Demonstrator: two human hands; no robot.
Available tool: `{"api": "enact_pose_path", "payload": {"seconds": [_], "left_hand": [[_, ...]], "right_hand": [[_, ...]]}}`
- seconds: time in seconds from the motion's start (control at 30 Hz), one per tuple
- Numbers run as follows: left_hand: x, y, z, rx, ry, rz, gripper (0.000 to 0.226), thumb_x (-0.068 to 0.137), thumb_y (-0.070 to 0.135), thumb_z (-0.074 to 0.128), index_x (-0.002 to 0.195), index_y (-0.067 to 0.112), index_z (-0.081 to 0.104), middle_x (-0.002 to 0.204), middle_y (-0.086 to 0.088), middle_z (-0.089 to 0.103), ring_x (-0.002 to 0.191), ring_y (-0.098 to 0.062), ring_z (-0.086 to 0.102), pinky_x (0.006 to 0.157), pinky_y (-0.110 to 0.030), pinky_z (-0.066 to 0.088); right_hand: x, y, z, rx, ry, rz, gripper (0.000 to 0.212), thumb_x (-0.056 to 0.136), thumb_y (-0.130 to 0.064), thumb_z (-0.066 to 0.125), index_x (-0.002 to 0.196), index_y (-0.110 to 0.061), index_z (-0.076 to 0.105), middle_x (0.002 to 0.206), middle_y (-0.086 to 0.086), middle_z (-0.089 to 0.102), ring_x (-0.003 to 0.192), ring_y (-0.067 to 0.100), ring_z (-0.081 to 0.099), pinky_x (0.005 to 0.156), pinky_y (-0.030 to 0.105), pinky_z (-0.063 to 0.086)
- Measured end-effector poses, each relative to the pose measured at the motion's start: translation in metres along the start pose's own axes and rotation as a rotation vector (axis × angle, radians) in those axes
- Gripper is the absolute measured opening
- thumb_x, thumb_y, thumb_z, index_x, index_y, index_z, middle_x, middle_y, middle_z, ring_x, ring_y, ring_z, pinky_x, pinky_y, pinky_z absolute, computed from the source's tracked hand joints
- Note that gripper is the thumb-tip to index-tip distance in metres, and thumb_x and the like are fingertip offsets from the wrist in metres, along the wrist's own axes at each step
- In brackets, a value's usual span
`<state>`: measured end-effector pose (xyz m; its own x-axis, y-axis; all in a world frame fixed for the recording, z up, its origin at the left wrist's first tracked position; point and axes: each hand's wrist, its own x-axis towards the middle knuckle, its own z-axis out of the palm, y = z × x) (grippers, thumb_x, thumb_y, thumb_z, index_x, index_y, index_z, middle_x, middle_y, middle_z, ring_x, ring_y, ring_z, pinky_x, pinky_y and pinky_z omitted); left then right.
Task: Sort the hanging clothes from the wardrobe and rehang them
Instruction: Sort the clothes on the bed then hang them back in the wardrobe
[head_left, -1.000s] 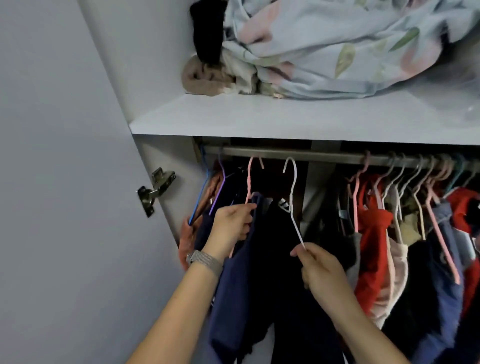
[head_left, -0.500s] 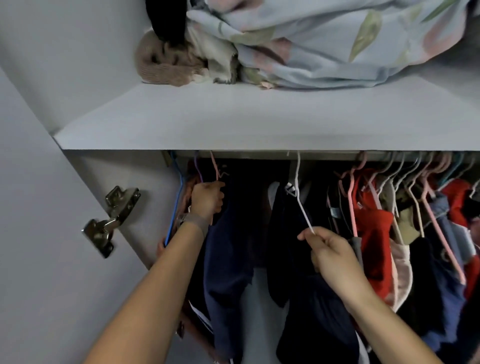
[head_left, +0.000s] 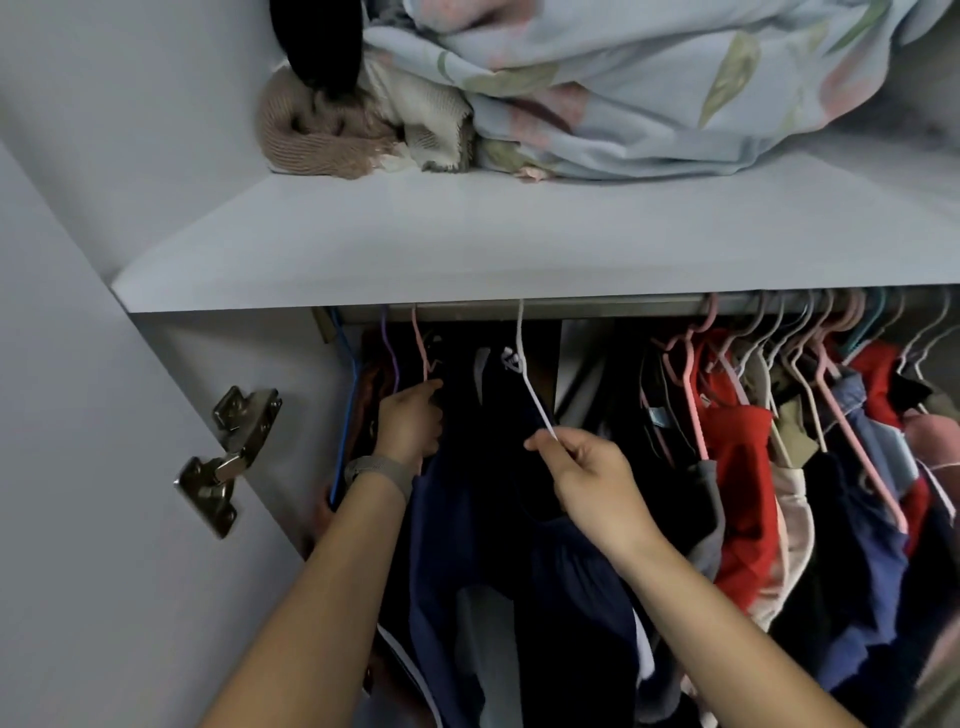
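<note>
Clearly the work sits under the shelf (head_left: 467, 249), at the left end of the rail (head_left: 571, 310). At about nine o'clock a door hinge (head_left: 228, 457) sticks out of the wardrobe side; it could snag loose cloth. Just right of it hang a blue hanger (head_left: 349, 405), a purple one and a pink hanger (head_left: 420, 343). The left hand (head_left: 410, 421), with a grey watch band (head_left: 379, 470) on the wrist, is curled against the dark navy garment (head_left: 467, 545) below the pink hanger; whether it grips cloth or wire I cannot tell.

At the centre, the white hanger (head_left: 524, 374) is hooked on the rail and carries a black garment (head_left: 519, 467). The right hand (head_left: 592, 483) pinches its sloping arm between thumb and fingers, well apart from the left hand.

The wire looks thin, light and springy, so it would twist if held at one arm; nearer the neck should steady it. The cloth seems soft and limp and may slide off a tilted hanger.

From two to four o'clock, red, beige and blue clothes (head_left: 779, 493) crowd together on pink and white hangers, likely to tangle.
</note>
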<state>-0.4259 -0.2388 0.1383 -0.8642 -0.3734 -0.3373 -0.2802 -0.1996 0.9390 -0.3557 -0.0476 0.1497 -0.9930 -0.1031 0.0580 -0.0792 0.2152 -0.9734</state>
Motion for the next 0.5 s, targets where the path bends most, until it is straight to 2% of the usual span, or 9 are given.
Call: {"api": "enact_pose_path", "payload": {"seconds": [0.07,0.13,0.2,0.23,0.3,0.4,0.5], "left_hand": [[0.0,-0.001,-0.002,0.012,-0.009,0.009,0.029,0.098,0.023,0.043,0.121,0.017,0.058,0.061,0.001,0.039,0.034,-0.004,0.028,0.033,-0.015,0.018],[0.0,-0.002,-0.003,0.0,-0.016,0.012,0.03,0.098,0.024,0.043,0.123,0.017,0.057,0.061,0.001,0.039,0.033,-0.004,0.027,0.033,-0.015,0.018],[0.0,-0.002,-0.003,-0.016,-0.015,0.01,0.03,0.098,0.024,0.044,0.124,0.018,0.057,0.061,0.001,0.039,0.033,-0.004,0.027,0.033,-0.015,0.018],[-0.001,-0.003,-0.003,-0.023,-0.016,0.009,0.03,0.098,0.025,0.044,0.124,0.018,0.057,0.061,0.001,0.039,0.034,-0.004,0.027,0.033,-0.015,0.018],[-0.002,-0.004,-0.001,-0.039,-0.026,0.01,0.03,0.098,0.027,0.044,0.124,0.02,0.057,0.06,0.002,0.037,0.035,-0.005,0.025,0.033,-0.014,0.018],[-0.003,-0.006,0.0,-0.059,-0.024,0.003,0.029,0.098,0.03,0.044,0.122,0.021,0.057,0.057,0.002,0.034,0.035,-0.005,0.023,0.033,-0.014,0.018],[-0.003,-0.007,0.0,-0.069,-0.031,0.004,0.028,0.098,0.03,0.043,0.122,0.021,0.057,0.055,0.003,0.031,0.033,-0.005,0.022,0.034,-0.013,0.017]], "right_hand": [[0.012,-0.013,0.005,-0.045,-0.003,-0.06,0.019,0.095,-0.024,0.053,0.09,-0.019,0.071,0.048,-0.002,0.048,0.046,0.01,0.043,0.05,0.025,0.034],[0.026,-0.024,0.011,-0.102,0.028,-0.088,0.021,0.095,-0.022,0.052,0.091,-0.016,0.071,0.052,-0.008,0.056,0.049,0.008,0.049,0.054,0.027,0.038],[0.042,-0.028,0.018,-0.133,0.082,-0.071,0.025,0.096,-0.018,0.047,0.094,-0.011,0.071,0.07,-0.01,0.062,0.059,0.009,0.054,0.062,0.027,0.039],[0.049,-0.026,0.021,-0.154,0.105,-0.065,0.027,0.096,-0.016,0.044,0.096,-0.009,0.07,0.078,-0.007,0.062,0.063,0.008,0.053,0.064,0.025,0.038],[0.06,-0.02,0.028,-0.222,0.116,-0.079,0.029,0.096,-0.013,0.041,0.098,-0.008,0.069,0.072,-0.008,0.056,0.06,0.004,0.045,0.06,0.022,0.036],[0.066,-0.004,0.038,-0.339,0.05,-0.092,0.026,0.096,-0.014,0.037,0.097,-0.013,0.063,0.079,-0.002,0.058,0.073,0.016,0.055,0.066,0.024,0.039],[0.069,0.018,0.043,-0.46,-0.166,-0.027,0.019,0.097,-0.017,0.035,0.096,-0.014,0.053,0.09,0.001,0.056,0.084,0.017,0.053,0.071,0.025,0.037]]}}
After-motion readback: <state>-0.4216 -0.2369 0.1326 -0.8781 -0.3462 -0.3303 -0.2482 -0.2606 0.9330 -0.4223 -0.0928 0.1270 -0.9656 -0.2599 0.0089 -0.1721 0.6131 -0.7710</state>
